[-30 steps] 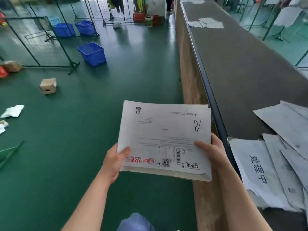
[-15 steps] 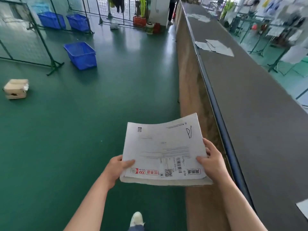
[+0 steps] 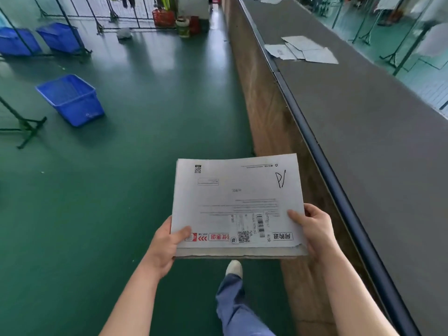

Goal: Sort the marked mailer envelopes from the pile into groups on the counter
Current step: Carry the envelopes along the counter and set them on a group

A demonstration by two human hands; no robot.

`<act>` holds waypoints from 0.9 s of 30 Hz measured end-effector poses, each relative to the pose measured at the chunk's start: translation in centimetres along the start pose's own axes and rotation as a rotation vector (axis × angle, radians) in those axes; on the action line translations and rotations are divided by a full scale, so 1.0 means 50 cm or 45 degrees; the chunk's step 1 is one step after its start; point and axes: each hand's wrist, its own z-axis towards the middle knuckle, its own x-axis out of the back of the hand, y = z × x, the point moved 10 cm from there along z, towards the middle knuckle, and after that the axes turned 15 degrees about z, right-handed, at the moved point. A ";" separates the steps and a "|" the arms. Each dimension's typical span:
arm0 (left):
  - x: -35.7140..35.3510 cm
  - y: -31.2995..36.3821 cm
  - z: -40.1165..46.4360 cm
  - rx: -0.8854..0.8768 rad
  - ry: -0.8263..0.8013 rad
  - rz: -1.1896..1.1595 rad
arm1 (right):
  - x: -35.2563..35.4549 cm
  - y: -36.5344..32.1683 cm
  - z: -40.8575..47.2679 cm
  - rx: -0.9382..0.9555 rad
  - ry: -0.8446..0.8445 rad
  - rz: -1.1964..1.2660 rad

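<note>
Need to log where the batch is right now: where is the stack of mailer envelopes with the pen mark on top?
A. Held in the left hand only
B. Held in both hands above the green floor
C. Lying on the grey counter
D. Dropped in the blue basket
B: the stack of mailer envelopes is gripped by the left hand and the right hand at its near corners, left of the counter.

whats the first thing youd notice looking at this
A stack of white mailer envelopes fills the lower middle, gripped at its near corners by the left hand and the right hand, with a handwritten black mark at the top sheet's far right corner. To the right runs a long grey counter carrying a small group of envelopes further along; a blue basket sits on the green floor at left.
</note>
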 end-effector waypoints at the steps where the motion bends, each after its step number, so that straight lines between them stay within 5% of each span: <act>1: 0.010 0.030 0.052 0.001 0.030 0.019 | -0.030 -0.006 0.055 -0.019 -0.011 0.024; 6: 0.113 0.201 0.306 0.038 0.224 0.009 | -0.250 -0.099 0.309 -0.173 -0.199 0.111; 13: 0.206 0.355 0.601 0.071 0.264 -0.046 | -0.511 -0.247 0.608 -0.046 -0.326 -0.035; 21: 0.305 0.512 1.047 0.003 0.182 -0.178 | -0.878 -0.366 0.982 0.227 -0.450 -0.408; 27: 0.315 0.716 1.354 0.018 0.040 -0.109 | -0.987 -0.541 1.234 0.295 -0.304 -0.484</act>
